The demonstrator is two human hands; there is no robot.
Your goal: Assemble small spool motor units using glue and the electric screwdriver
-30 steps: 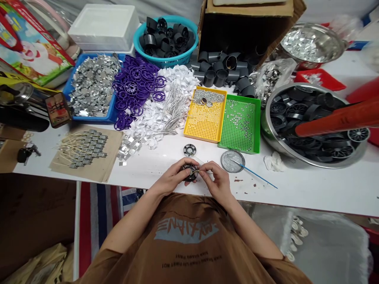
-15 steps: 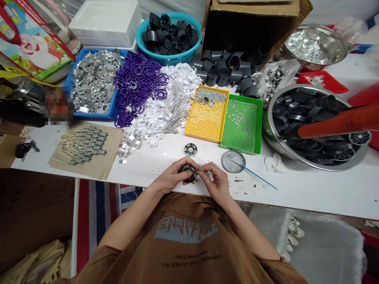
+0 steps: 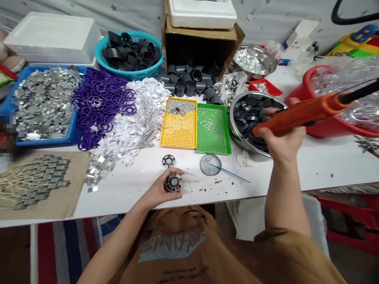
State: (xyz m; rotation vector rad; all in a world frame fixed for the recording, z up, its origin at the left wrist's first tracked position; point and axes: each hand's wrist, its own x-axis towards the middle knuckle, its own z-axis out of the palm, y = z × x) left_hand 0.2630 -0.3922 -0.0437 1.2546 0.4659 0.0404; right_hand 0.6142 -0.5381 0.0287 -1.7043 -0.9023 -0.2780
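My left hand (image 3: 161,189) rests near the table's front edge, shut around a small black spoked wheel drum (image 3: 173,182). My right hand (image 3: 282,140) is raised above the table's right side and grips a long orange tool (image 3: 308,113) with a black tip. Its end reaches over a steel bowl (image 3: 237,130) of black spoked wheels. A small metal-and-black disc (image 3: 168,160) lies just beyond my left hand. Nearer my right side sit a round grey dish (image 3: 211,164) and a thin blue-handled brush (image 3: 229,174).
A yellow pegboard tray (image 3: 179,138) and a green one (image 3: 212,146) hold tiny metal beads. Farther left lie purple plastic rings (image 3: 97,103) and a blue tray (image 3: 44,142) of silver pieces. Black tubes spill from a cardboard box (image 3: 201,47). A red basin (image 3: 314,126) stands right.
My hands have parted. The right hand has lifted the orange tool off the steel bowl, and the left hand has lowered the wheel drum. The view has swung left and tilted up.
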